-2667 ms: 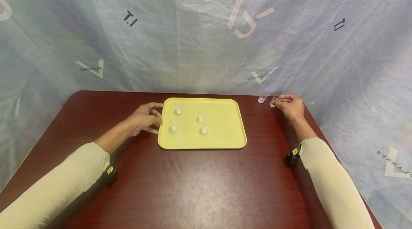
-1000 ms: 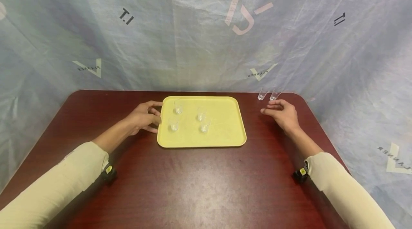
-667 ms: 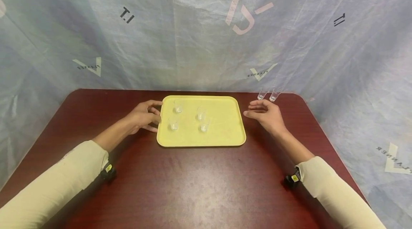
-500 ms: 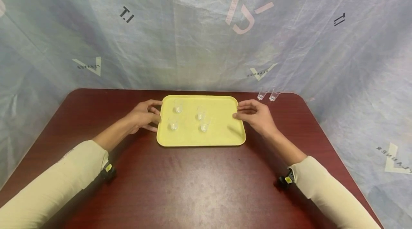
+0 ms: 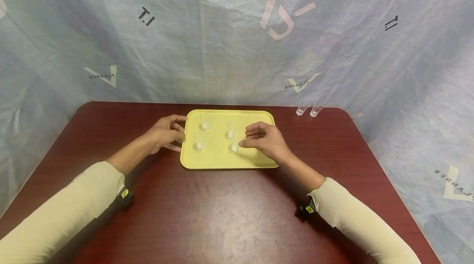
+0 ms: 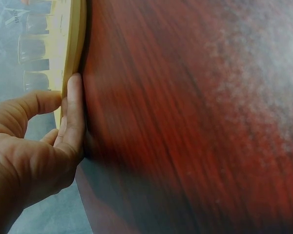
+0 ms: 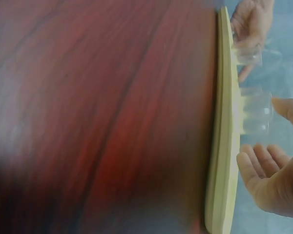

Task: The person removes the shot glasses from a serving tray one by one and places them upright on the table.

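Observation:
A yellow tray (image 5: 218,161) lies on the table with several small clear glasses on it. My left hand (image 5: 162,134) holds the tray's left rim; in the left wrist view its thumb (image 6: 45,102) is on top and its fingers lie along the outer side. My right hand (image 5: 268,140) is over the tray's right half with thumb and fingers apart and nothing between them. Its thumb tip is right by the front right glass (image 5: 235,147). Behind that glass stands another (image 5: 231,131). On the tray's left are a back glass (image 5: 205,123) and a front glass (image 5: 200,143).
Two more clear glasses, one on the left (image 5: 300,110) and one on the right (image 5: 315,110), stand near the table's back right edge. The dark red table (image 5: 222,210) reaches back to a grey printed curtain (image 5: 237,62). Each wrist wears a black camera.
My right hand let go of a glass at the back right, then came leftward across the tray's right rim to the glasses. The left hand has stayed at the tray's left rim.

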### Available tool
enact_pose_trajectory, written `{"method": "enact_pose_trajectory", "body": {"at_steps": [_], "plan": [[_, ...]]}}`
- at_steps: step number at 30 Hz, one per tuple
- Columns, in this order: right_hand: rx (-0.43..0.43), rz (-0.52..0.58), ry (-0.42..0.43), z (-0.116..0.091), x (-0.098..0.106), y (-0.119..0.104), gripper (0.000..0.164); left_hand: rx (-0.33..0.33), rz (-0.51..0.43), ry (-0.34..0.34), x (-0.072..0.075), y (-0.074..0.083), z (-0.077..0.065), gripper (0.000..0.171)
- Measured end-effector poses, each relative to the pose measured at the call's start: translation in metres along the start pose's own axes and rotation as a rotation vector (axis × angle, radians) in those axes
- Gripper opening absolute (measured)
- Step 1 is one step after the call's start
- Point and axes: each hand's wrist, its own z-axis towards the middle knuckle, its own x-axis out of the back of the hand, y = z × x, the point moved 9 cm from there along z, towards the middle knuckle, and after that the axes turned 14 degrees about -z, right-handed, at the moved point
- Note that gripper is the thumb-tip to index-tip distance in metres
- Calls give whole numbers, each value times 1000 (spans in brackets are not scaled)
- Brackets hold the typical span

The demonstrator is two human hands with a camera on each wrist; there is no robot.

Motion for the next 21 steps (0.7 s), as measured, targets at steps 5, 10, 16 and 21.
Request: {"method": "enact_pose_trajectory", "body": {"at_steps": [5,10,16,21], "plan": [[-24,26,-40,1,-18,-2,57,-1,-1,-1,-1,1,-1,93],[1,15,-56,1,-31,-7,52,-4,2,1,-1,1,0,93],[22,28,-46,0,-37,-11,37,1,0,3,0,0,0,92],[34,26,-48,-3,-38,-13,36,1,-3,6,0,0,0,92]]}}
